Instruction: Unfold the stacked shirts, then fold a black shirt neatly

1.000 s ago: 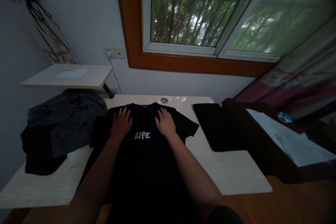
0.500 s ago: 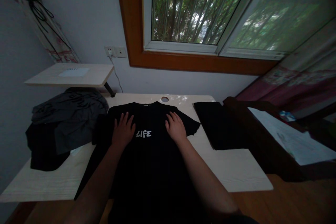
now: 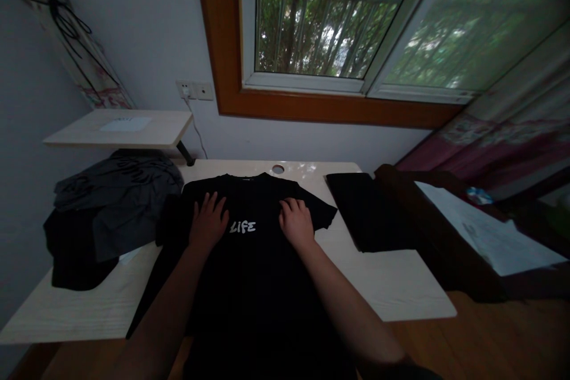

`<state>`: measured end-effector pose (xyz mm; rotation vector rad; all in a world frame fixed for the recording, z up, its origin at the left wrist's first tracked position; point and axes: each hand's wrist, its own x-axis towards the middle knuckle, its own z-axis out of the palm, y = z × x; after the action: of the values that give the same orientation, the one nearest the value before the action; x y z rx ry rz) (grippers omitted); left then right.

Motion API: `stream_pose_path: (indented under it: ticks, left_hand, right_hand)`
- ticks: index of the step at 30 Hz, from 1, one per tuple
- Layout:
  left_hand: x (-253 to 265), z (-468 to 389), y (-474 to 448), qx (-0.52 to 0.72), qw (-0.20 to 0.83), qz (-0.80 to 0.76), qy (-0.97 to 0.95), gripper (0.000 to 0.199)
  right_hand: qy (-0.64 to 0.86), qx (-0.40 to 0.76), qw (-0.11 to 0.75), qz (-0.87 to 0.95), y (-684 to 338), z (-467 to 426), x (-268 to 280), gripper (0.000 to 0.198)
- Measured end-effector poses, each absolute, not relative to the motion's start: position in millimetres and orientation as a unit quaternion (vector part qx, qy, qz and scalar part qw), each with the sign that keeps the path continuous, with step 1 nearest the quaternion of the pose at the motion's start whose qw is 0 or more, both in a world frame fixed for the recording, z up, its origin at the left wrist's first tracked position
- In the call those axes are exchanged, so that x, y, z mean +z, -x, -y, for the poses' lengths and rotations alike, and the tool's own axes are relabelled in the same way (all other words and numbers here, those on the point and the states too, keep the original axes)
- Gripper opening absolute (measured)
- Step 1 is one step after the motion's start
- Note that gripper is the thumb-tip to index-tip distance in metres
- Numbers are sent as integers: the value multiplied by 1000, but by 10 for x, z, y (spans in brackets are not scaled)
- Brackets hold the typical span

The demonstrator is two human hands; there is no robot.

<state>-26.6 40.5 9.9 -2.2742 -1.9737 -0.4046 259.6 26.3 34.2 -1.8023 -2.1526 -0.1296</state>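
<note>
A black T-shirt [image 3: 253, 273] with white lettering on its chest lies spread over the pale wooden desk, its collar towards the wall and its lower part running down towards me. My left hand [image 3: 209, 221] rests on the chest to the left of the lettering, fingers spread and flat. To the right of the lettering, my right hand [image 3: 296, 222] has its fingers bent into the cloth, the tips partly hidden against the dark fabric. The shirt's right sleeve [image 3: 325, 212] lies flat on the desk.
A heap of grey and black clothes [image 3: 116, 202] sits at left, beneath a raised shelf [image 3: 164, 133] holding a paper. Folded black cloth [image 3: 356, 202] lies at right. Beyond it, white paper [image 3: 481, 225] rests on dark furniture. A window [image 3: 329, 29] is behind the desk [image 3: 401, 291].
My right hand's fingers have curled in and drawn slightly back towards me, where before they lay stretched out. My left hand and the T-shirt look nearly unchanged. The view has shifted slightly.
</note>
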Motion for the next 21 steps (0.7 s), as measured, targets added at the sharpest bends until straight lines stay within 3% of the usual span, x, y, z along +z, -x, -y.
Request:
stream_pose_path:
  ticks: [10,21]
  left_hand:
    - [134,-375,245,-120,64,654,744,49]
    - [119,-380,248,-128,62,654,743,49]
  right_hand:
    - [664,-99,96,735,-2779,149,439,37]
    - [680,-99,86,721,-2935,442,443,47]
